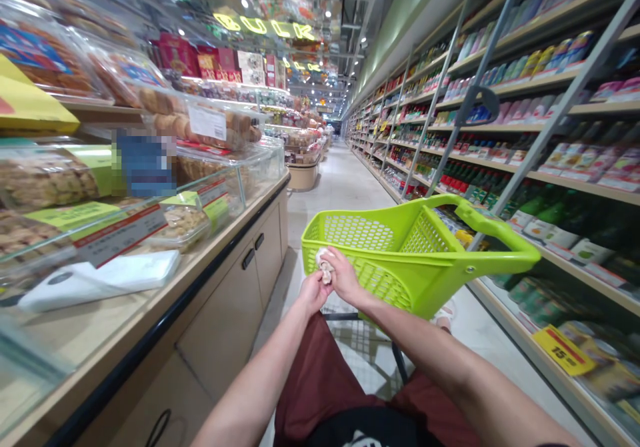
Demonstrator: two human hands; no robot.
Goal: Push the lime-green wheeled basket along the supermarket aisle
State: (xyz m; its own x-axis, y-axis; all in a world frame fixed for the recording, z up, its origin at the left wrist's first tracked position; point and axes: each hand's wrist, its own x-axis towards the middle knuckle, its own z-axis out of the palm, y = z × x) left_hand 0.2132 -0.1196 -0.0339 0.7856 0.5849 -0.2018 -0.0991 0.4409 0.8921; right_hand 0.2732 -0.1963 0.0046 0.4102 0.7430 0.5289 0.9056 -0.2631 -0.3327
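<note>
In front of my knees, both hands meet at a small crumpled whitish-and-tan thing (325,268), too small to name for sure. My left hand (315,291) pinches it from below with the fingers closed. Curled round its right side is my right hand (342,277), fingers closed too. Just behind the hands stands a lime-green shopping cart (380,255) with perforated walls, its handle (500,241) towards the right. Nothing shows inside the part of the basket that I can see.
At left runs a wooden counter (225,300) with glass bins of packaged snacks and a roll of clear-white plastic bags (100,279). Tall shelves (565,177) of bottles and cans line the right side. A tiled aisle (335,173) leads away between them.
</note>
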